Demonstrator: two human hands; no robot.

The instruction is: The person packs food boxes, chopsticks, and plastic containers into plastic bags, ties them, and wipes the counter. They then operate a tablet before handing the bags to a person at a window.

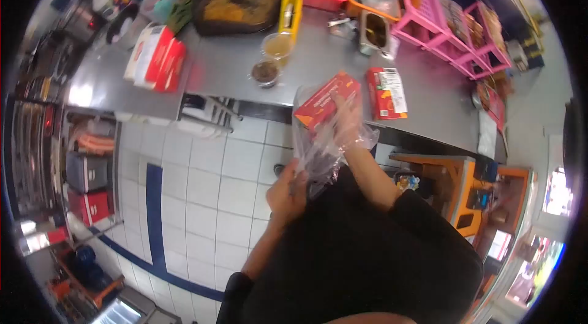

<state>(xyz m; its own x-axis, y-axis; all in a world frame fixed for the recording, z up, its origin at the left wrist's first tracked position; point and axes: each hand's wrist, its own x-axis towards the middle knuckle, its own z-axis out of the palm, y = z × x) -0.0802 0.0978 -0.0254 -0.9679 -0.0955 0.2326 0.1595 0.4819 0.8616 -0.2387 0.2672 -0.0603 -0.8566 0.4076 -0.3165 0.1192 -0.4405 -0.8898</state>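
Film from a clear plastic bag (320,158) bunches between my hands, at the near edge of the tabletop (229,67). My left hand (286,195) is nearly closed, thumb and fingers pinching the bag's lower left part. My right hand (348,122) is partly spread, fingers lying over the right end of a red box (321,106); its underside is hidden, so I can't see whether it grips from below. The box sits tilted at that edge, with film around and below it; how far inside it lies is unclear. I judge it light to middling, with stiff but crushable card walls, best taken across two opposite sides, not pressed in the middle. The film looks limp and slippery, so its rim seems the surest hold. Another red box (383,94) stands just to the right on the tabletop.
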